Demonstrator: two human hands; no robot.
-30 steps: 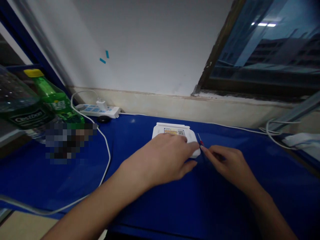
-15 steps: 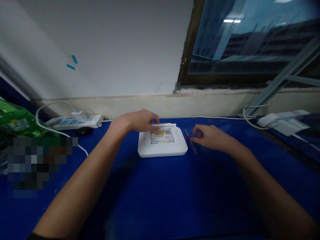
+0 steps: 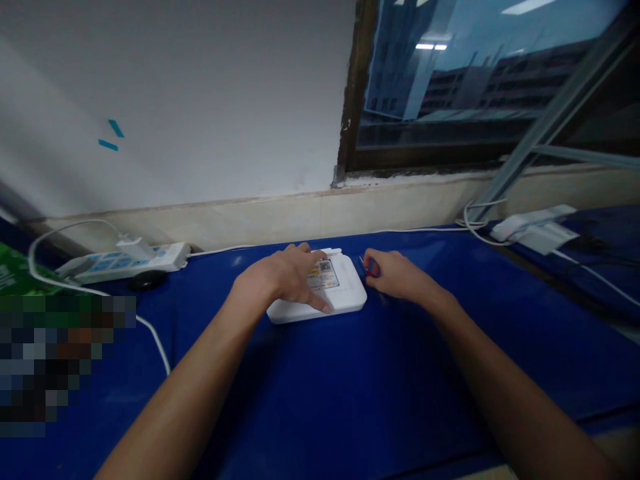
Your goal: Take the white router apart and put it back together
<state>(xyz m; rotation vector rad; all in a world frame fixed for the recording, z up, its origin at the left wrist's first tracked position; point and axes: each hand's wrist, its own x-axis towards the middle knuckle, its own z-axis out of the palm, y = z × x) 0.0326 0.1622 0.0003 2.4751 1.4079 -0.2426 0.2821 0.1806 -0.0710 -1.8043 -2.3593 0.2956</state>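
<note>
A white router [image 3: 345, 300] with a printed label and QR code on its upper face lies flat on the blue tabletop. My left hand [image 3: 285, 277] spans its left half, thumb near the front edge and fingers toward the back edge, gripping it and covering part of the label. Just right of the router, my right hand [image 3: 395, 273] is closed around a small screwdriver [image 3: 373, 269] with a red part. Its thin shaft points up and left; the fingers hide much of the tool, and the rest is blurred.
At the left stand a white power strip [image 3: 173, 257] with a plugged-in adapter [image 3: 135, 247], a black round object [image 3: 149, 279] and a green package [image 3: 15, 270]. A white cable [image 3: 155, 333] crosses the table. White adapters [image 3: 537, 227] and a metal frame [image 3: 525, 157] are at the right.
My left hand has come down from the router's back edge and now spreads over its top. My right hand has closed on the screwdriver, lying beside the router before. The view has shifted slightly.
</note>
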